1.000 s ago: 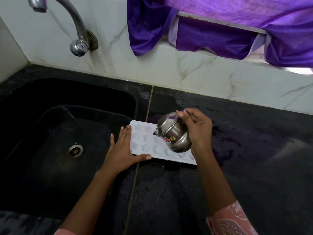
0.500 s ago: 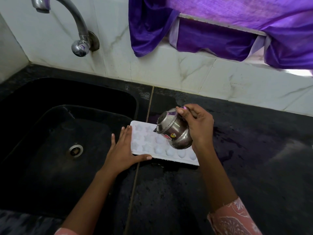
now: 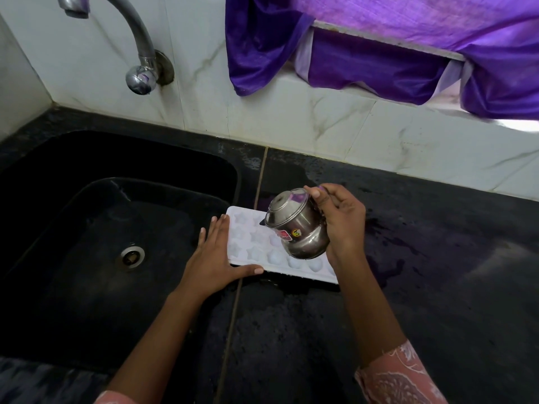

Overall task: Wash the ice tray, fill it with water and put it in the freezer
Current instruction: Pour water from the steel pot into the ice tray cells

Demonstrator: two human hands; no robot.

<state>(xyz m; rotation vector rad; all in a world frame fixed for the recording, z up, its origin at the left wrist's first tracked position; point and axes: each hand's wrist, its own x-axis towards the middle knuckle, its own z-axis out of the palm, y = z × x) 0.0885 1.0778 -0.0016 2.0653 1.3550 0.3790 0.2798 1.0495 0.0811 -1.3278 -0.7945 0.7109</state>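
Note:
A white ice tray with star-shaped cells lies flat on the black counter, just right of the sink. My left hand rests flat against the tray's left end, fingers straight, thumb along its near edge. My right hand grips a small steel pot with a red sticker and tilts it, mouth to the left, over the middle of the tray. The tray's right part is hidden behind the pot and my right hand.
A black sink with a steel drain lies to the left, under a chrome tap on the marble wall. The wet black counter stretches right. A purple curtain hangs over the window ledge behind.
The pot has lifted a little and tipped slightly more upright over the tray. My left hand stays where it was at the tray's end.

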